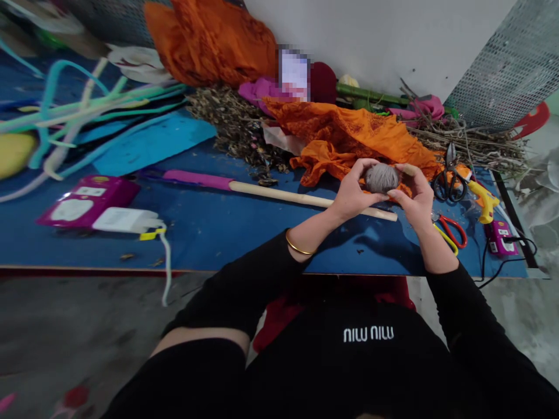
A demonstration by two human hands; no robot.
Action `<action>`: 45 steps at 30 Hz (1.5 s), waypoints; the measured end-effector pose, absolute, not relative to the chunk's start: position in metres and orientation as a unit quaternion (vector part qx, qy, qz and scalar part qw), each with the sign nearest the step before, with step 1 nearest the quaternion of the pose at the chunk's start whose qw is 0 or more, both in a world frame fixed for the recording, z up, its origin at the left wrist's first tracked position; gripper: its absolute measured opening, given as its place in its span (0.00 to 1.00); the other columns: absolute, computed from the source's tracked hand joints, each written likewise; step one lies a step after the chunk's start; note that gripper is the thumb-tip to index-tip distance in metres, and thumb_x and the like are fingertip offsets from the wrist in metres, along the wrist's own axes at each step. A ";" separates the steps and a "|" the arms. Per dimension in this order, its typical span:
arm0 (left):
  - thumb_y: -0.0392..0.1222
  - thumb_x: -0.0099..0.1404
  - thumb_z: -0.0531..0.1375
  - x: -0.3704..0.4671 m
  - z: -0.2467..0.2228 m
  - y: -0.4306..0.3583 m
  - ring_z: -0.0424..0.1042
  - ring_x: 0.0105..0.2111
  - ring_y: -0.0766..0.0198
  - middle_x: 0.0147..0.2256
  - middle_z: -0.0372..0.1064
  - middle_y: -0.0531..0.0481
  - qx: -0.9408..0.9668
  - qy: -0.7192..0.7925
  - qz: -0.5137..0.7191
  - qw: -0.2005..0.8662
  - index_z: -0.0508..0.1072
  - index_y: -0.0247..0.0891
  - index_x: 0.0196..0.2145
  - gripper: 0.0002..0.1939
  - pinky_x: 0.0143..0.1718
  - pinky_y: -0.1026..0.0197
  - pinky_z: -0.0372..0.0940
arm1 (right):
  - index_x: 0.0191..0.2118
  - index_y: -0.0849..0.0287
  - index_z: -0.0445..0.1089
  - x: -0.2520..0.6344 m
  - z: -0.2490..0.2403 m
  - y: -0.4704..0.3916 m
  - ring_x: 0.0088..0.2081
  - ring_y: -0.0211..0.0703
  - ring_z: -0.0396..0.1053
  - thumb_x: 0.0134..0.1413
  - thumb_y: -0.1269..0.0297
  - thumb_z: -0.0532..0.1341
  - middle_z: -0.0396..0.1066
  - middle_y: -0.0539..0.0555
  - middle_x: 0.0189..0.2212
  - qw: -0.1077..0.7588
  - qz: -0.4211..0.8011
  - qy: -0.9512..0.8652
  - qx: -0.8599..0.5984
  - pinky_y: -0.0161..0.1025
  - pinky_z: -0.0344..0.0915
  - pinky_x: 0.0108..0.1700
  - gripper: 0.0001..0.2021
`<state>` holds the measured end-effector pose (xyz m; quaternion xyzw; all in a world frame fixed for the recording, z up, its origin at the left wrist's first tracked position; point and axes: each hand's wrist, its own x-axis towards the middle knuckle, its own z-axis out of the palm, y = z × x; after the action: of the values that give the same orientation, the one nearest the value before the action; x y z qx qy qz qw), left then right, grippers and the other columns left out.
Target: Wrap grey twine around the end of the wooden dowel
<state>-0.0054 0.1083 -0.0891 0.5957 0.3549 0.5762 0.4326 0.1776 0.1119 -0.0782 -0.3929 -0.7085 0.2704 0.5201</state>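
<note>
A grey fuzzy ball (381, 178), which looks like wound yarn, is held between my two hands over the blue table (209, 235). My left hand (356, 191) curves round its left side, thumb along the bottom. On the right side, my right hand (414, 195) grips it with thumb and fingers. Orange cloth (349, 132) lies just behind the ball. Beneath my left hand runs a pale wooden stick (279, 194) with a pink-wrapped part (198, 179) at its left.
Right of my hands lie black scissors (449, 181), red-and-yellow-handled pliers (453, 230), a yellow glue gun (484, 201) and a purple box (500, 237). Dry leaves (236, 128) and twigs (476, 145) line the back. A purple packet (89, 203) and coloured strips (87, 116) are left.
</note>
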 end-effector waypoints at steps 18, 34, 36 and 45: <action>0.62 0.51 0.76 -0.009 -0.084 0.107 0.74 0.55 0.47 0.56 0.74 0.42 0.459 0.294 0.547 0.635 0.72 0.40 0.55 0.40 0.48 0.50 0.77 | 0.57 0.48 0.63 0.173 -0.080 0.112 0.62 0.51 0.69 0.53 0.54 0.70 0.69 0.57 0.56 0.540 0.277 -0.716 -0.346 0.54 0.68 0.68 0.27; 0.53 0.54 0.77 -0.010 -0.098 0.117 0.76 0.55 0.53 0.57 0.75 0.45 0.584 0.250 0.599 0.488 0.74 0.44 0.56 0.35 0.58 0.53 0.72 | 0.58 0.46 0.68 0.176 -0.080 0.117 0.62 0.53 0.72 0.46 0.46 0.76 0.73 0.54 0.60 0.525 0.437 -0.644 -0.344 0.57 0.69 0.68 0.34; 0.54 0.54 0.77 -0.010 -0.095 0.116 0.76 0.56 0.52 0.56 0.76 0.45 0.574 0.243 0.604 0.496 0.75 0.45 0.57 0.35 0.58 0.52 0.72 | 0.58 0.46 0.68 0.176 -0.082 0.117 0.61 0.53 0.72 0.46 0.47 0.76 0.72 0.54 0.60 0.536 0.436 -0.640 -0.336 0.57 0.69 0.68 0.34; 0.59 0.55 0.75 -0.011 -0.089 0.111 0.78 0.44 0.58 0.45 0.79 0.47 0.454 0.320 0.615 0.559 0.79 0.39 0.46 0.28 0.42 0.58 0.78 | 0.59 0.45 0.65 0.172 -0.081 0.112 0.62 0.48 0.70 0.49 0.57 0.75 0.70 0.53 0.58 0.545 0.352 -0.690 -0.321 0.51 0.68 0.69 0.32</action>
<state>-0.0107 0.1106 -0.0892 0.4544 0.3203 0.6148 0.5594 0.1724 0.1121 -0.0809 -0.3212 -0.6898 0.3520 0.5451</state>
